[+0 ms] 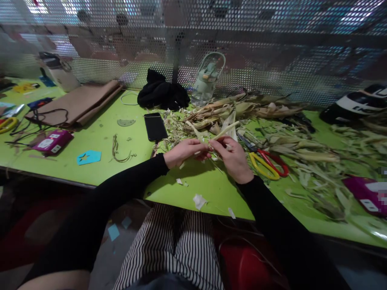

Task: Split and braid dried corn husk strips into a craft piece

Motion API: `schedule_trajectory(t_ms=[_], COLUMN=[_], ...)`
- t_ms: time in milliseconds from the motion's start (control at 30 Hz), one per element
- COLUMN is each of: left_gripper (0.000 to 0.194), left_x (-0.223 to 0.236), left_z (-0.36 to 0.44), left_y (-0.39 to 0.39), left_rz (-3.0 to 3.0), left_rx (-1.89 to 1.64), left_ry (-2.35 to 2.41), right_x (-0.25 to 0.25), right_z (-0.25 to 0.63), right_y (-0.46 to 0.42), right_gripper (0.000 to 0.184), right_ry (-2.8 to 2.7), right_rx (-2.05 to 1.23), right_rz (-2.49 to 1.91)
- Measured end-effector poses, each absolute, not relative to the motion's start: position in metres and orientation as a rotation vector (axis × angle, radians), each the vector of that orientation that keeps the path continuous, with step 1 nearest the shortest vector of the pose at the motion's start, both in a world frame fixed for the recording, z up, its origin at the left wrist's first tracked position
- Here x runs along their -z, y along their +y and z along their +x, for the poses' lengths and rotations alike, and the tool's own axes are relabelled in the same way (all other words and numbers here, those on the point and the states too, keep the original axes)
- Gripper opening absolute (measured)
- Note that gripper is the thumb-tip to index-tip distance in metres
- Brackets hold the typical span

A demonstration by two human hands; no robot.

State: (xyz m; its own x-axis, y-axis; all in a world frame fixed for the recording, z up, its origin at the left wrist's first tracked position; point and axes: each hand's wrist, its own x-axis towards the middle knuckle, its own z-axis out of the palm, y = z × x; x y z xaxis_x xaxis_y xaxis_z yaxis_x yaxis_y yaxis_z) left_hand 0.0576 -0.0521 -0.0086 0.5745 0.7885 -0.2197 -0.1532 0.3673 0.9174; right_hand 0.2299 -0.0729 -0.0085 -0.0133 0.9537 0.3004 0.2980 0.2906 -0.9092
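Close together over the green table, my left hand point(190, 152) and my right hand point(232, 158) both pinch a pale strip of corn husk point(227, 129). Its ends stick up past my right fingers and to the left above my left hand. The exact spot where the fingertips meet the husk is partly hidden. Scissors point(266, 163) with one yellow and one red handle lie just right of my right hand. A heap of dried corn husks point(242, 108) spreads behind both hands. A black phone point(155, 126) rests beyond my left hand.
A pale green bottle point(207, 82) and a black cloth bundle point(161, 92) stand against the perforated metal screen point(121, 44). To the left are a brown paper bag point(80, 102), a purple box point(53, 142) and a blue tag point(88, 157). A black bottle point(352, 105) lies at right.
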Motion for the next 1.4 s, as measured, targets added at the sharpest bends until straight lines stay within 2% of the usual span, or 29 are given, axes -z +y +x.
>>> schedule_trajectory(t_ms=[200,367,500,633,867,1000,1067,1167,1300,1400], left_gripper=[0.019,0.022,0.023,0.016,0.022,0.007,0.02,0.025,0.012,0.013], left_x=[0.007,0.004,0.003,0.006,0.012,0.017,0.018,0.016,0.015,0.017], left_z=[0.06,0.061,0.061,0.062,0.056,0.054,0.055,0.056,0.056,0.055], left_y=[-0.056,-0.052,-0.046,-0.048,-0.041,-0.036,-0.037,-0.04,-0.041,-0.042], left_rz=[1.049,0.933,0.865,0.919,1.199,1.418,1.509,1.517,1.422,1.332], left_rx=[-0.65,-0.826,-0.94,-0.96,-1.033,-0.947,-0.935,-0.932,-0.962,-0.995], left_ry=[0.714,0.683,0.736,0.732,0.743,0.864,0.89,0.87,0.808,0.741], right_x=[0.015,0.016,0.018,0.022,0.015,0.008,0.007,0.004,-0.001,-0.003], right_z=[0.231,0.233,0.228,0.221,0.222,0.223,0.223,0.223,0.222,0.221], right_y=[-0.069,-0.063,-0.069,-0.075,-0.082,-0.089,-0.09,-0.091,-0.094,-0.097], right_gripper=[0.033,0.049,0.06,0.053,0.043,0.041,0.04,0.038,0.038,0.039], right_ry=[-1.398,-1.223,-1.437,-1.65,-1.691,-1.701,-1.747,-1.805,-1.91,-1.953], right_rx=[-0.847,-1.069,-1.218,-1.102,-1.057,-1.002,-0.973,-0.9,-0.834,-0.813], right_rz=[-1.17,-1.243,-1.304,-1.314,-1.181,-1.137,-1.132,-1.123,-1.097,-1.061])
